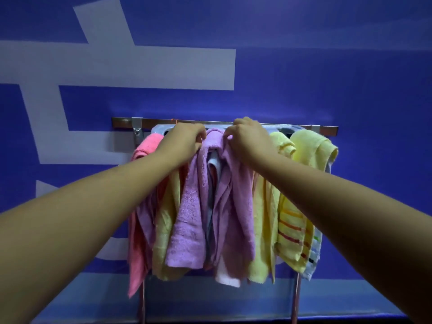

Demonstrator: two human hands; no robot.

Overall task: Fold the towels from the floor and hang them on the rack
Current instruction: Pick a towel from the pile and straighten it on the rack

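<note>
The lilac towel hangs over the top of the rack, in the middle of the row. The left hand and the right hand both grip its top fold with curled fingers, so it is probably being settled now. The row reaches from the pink towel to the striped yellow towel and covers the rack edge to edge. The floor is hidden, so it cannot be told what remains. Open room is only on the near side.

head view, close, facing forward at the rack of towels against a wall
</note>
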